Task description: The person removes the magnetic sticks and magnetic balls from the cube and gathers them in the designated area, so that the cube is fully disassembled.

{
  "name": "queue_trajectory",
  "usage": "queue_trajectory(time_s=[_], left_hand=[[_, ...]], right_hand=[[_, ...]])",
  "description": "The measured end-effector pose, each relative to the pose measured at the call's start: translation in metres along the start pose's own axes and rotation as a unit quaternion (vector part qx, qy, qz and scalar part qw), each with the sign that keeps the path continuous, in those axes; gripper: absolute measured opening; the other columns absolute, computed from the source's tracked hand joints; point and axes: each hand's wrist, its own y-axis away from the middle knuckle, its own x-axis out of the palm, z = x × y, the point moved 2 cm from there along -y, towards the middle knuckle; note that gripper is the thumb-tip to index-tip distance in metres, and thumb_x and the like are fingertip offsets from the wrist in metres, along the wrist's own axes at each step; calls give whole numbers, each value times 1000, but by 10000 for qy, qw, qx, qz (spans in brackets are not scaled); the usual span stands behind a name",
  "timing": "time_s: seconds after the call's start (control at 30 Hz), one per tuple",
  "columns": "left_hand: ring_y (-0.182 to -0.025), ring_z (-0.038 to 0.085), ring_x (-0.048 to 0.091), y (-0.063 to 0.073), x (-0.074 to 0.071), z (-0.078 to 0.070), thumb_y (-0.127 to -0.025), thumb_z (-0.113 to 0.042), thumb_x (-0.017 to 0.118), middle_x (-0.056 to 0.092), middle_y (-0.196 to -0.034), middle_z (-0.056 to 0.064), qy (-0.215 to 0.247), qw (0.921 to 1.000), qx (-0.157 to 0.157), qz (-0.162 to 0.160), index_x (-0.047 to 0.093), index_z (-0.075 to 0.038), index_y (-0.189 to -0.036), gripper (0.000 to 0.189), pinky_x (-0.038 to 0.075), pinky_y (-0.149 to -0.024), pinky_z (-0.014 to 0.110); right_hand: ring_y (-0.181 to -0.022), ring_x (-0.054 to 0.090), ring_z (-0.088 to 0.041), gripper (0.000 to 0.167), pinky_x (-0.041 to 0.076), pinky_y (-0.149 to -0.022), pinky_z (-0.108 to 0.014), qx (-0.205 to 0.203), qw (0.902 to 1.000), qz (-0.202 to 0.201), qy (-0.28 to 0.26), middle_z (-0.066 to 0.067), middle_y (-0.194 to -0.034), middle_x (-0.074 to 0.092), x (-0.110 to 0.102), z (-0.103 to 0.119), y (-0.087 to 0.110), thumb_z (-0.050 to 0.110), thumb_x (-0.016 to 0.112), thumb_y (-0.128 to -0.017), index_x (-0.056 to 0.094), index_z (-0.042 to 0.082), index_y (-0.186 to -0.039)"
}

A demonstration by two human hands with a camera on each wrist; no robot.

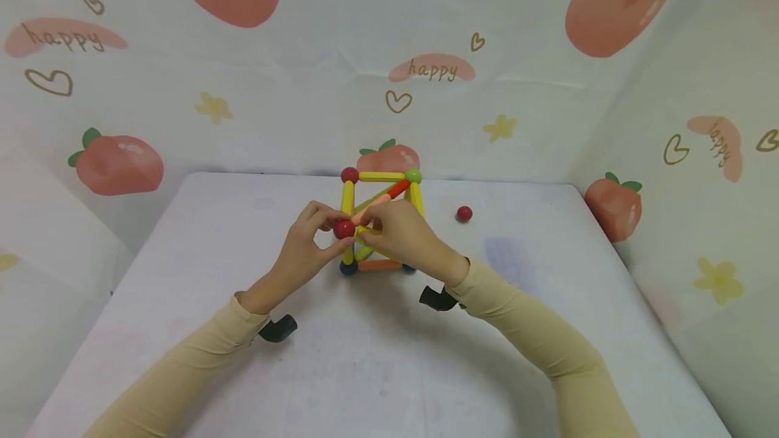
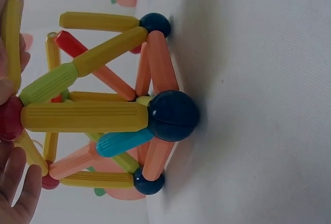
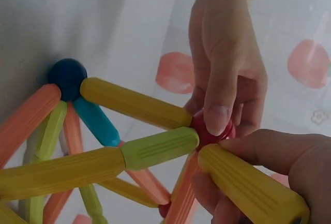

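A framework of plastic rods (image 1: pixel 380 265) and balls stands on the table in front of me. My left hand (image 1: pixel 304 238) pinches a red ball (image 1: pixel 343 228) at its near upper left corner, with the thumb pressed on it in the right wrist view. My right hand (image 1: pixel 404 228) holds a yellow rod (image 3: pixel 253 188) between thumb and fingers, its tip right at that red ball. A yellow-and-light-green diagonal (image 3: pixel 160 149) and an upright yellow rod (image 2: pixel 85 117) also meet the ball. The upright runs down to a dark blue ball (image 2: pixel 174 115).
A loose red ball (image 1: pixel 464 213) lies on the table (image 1: pixel 377 370) right of the framework. At its back corners are a red ball (image 1: pixel 349 175) and a green ball (image 1: pixel 413 175). A printed cloth (image 1: pixel 341 107) hangs behind the table. Black wrist mounts (image 1: pixel 278 328) sit below both sleeves.
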Motion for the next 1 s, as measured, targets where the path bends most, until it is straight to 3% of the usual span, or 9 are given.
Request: queue_trajectory(time_s=[0.17, 0.3, 0.53, 0.77, 1.0], left_hand=[[-97, 16, 57, 0, 1, 0, -80, -15, 83, 58, -105, 6, -3, 10000, 25, -5, 66, -8, -113, 38, 54, -84, 29], [-97, 15, 57, 0, 1, 0, -80, -15, 83, 58, -105, 6, 17, 10000, 45, -6, 65, -7, -113, 38, 54, -83, 28], [-97, 15, 57, 0, 2, 0, -80, -15, 83, 58, -105, 5, 72, 10000, 42, -10, 66, -7, -113, 38, 54, -83, 27], [-96, 15, 57, 0, 1, -2, -80, -14, 83, 58, -106, 6, 99, 9999, 36, 7, 65, -7, -114, 39, 54, -84, 29], [-93, 14, 57, -1, 2, -1, -80, -14, 83, 58, -106, 6, 102, 9999, 60, 8, 65, -7, -114, 39, 54, -84, 30]], right_hand=[[-69, 59, -9, 21, 48, -59, -20, 172, 9986, 70, -488, 2, -77, 69, -12, -10, 9, 20, 71, -91, 74, 18, -112], [-68, 60, -13, 25, 47, -56, -25, 475, 9935, -33, -1038, -1, -85, 71, -27, -33, 22, 23, 71, -92, 72, 20, -117], [-76, 68, -18, 28, 57, -70, -32, 1295, 9693, -280, -2073, -12, -104, 70, -45, -99, 60, 20, 71, -92, 69, 14, -119], [-79, 69, -15, 35, 61, -73, -32, 2169, 9430, -213, -2517, -19, -107, 67, -36, -165, 96, 18, 72, -91, 65, 2, -121], [-76, 67, -12, 39, 59, -72, -29, 2454, 9350, 271, -2547, -15, -98, 72, -21, -200, 110, 16, 72, -90, 63, -2, -123]])
